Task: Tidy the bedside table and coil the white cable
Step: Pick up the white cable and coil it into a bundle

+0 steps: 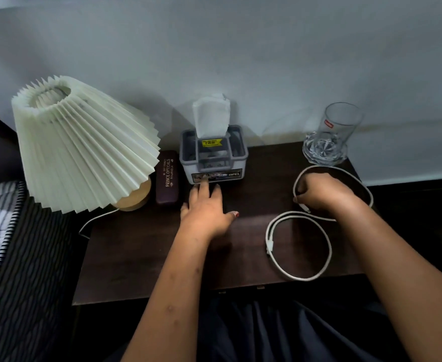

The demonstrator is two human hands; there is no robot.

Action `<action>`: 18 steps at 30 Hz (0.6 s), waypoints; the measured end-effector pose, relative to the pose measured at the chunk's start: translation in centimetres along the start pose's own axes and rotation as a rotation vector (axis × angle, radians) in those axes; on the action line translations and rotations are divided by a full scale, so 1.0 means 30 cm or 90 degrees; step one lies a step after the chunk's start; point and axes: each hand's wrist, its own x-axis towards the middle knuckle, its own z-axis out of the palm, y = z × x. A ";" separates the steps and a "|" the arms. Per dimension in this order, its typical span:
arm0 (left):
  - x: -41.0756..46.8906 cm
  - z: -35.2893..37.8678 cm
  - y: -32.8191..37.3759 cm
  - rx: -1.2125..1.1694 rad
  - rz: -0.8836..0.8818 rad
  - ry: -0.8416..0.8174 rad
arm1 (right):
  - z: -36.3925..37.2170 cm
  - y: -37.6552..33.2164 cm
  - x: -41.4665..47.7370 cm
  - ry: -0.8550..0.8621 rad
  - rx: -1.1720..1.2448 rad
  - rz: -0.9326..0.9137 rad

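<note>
The white cable [327,244] lies in loose loops on the right half of the dark wooden bedside table [141,252]. My right hand [321,192] sits inside the far loop, its fingers curled around the cable near one plug end. My left hand [207,207] lies flat on the table with straight fingers, fingertips touching the front of the grey tissue box [214,155]. A white tissue sticks up out of that box.
A pleated cream lamp [84,142] with a wooden base stands at the left, its thin cord trailing off the table's left side. A dark glasses case [167,177] lies between lamp and tissue box. An empty glass [332,134] stands at the back right corner. A striped bed is at left.
</note>
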 end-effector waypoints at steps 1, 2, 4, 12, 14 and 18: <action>-0.004 0.010 0.019 0.006 0.013 -0.013 | 0.004 0.020 -0.007 -0.012 -0.006 0.024; -0.007 0.020 0.034 0.010 0.027 -0.026 | 0.009 0.031 -0.009 -0.016 -0.007 0.040; -0.013 0.040 0.065 0.024 0.056 -0.049 | 0.023 0.044 -0.010 -0.019 -0.011 0.044; 0.002 0.097 0.108 -0.188 0.164 -0.009 | 0.041 -0.036 -0.043 -0.054 0.072 -0.105; -0.007 0.098 0.121 -0.385 0.111 0.003 | 0.032 -0.076 -0.067 -0.047 0.145 -0.178; -0.043 0.082 0.153 -0.736 0.024 0.009 | 0.023 -0.161 -0.162 -0.015 0.262 -0.319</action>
